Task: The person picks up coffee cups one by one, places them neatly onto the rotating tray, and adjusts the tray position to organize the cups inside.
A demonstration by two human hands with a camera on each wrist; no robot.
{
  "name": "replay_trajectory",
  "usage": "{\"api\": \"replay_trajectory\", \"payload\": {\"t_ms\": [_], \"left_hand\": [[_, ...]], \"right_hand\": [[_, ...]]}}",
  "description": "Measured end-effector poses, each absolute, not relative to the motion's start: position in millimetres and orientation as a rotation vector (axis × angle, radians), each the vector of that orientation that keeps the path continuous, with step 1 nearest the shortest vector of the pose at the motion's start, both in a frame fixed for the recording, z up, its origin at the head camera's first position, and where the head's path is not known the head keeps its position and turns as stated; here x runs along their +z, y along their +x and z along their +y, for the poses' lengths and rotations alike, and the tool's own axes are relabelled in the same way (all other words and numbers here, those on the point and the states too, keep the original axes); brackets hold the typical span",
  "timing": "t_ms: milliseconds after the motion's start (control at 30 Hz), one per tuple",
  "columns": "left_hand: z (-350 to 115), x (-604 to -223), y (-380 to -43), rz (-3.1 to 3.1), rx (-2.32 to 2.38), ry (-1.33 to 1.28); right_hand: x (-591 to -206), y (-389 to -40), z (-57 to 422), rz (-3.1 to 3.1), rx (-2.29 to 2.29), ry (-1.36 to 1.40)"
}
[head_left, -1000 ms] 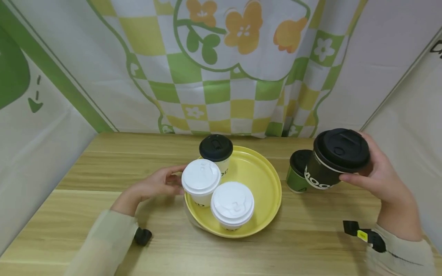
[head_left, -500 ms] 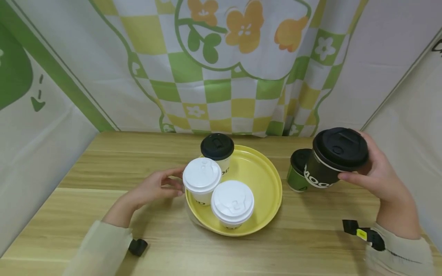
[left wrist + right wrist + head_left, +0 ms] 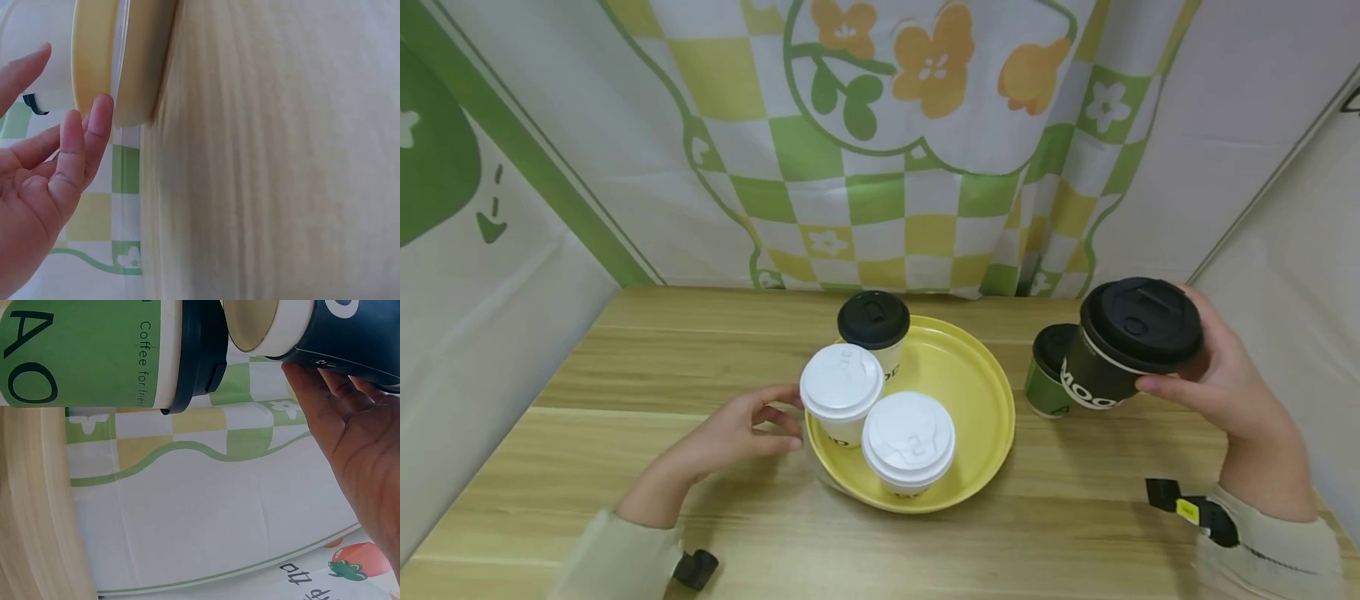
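Observation:
My right hand (image 3: 1247, 383) grips a black paper coffee cup (image 3: 1101, 371) with a black lid, raised off the table and slightly tilted. In the right wrist view, its pale base (image 3: 253, 325) sits beside and higher than the dark lid (image 3: 200, 356) of a green coffee cup (image 3: 87, 353), which stands on the table. My left hand (image 3: 745, 429) holds nothing; its fingers are loosely bent at the left rim of a round yellow tray (image 3: 977, 400). Nearest to it on the tray is a white-lidded cup (image 3: 842, 383), with another white-lidded cup (image 3: 910, 442) and a black-lidded cup (image 3: 874, 321).
The wooden table (image 3: 1000, 550) meets a checked, flowered curtain (image 3: 880, 200) at its back edge. Pale fabric walls rise on the left (image 3: 542, 267) and right (image 3: 1292, 208). A black strapped device (image 3: 1210, 517) sits on the right sleeve.
My left hand has drawn a little toward me along the tray's left rim. The right hand keeps the black cup in nearly the same spot. The cups on the tray stay in place.

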State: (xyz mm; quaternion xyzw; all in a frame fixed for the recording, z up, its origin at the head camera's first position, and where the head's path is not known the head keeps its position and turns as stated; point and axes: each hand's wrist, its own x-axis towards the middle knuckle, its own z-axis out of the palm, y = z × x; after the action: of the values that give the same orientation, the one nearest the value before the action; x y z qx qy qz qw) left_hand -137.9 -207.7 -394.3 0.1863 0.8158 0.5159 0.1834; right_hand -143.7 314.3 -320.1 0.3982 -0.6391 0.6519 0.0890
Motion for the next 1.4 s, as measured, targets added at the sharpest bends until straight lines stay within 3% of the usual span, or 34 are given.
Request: {"api": "replay_trajectory", "payload": {"t_ms": [1400], "left_hand": [[-208,-395,-159,2.264,1.476,0.583]], "right_hand": [[-324,-153,276,-1.874,1.961,1.331]]}}
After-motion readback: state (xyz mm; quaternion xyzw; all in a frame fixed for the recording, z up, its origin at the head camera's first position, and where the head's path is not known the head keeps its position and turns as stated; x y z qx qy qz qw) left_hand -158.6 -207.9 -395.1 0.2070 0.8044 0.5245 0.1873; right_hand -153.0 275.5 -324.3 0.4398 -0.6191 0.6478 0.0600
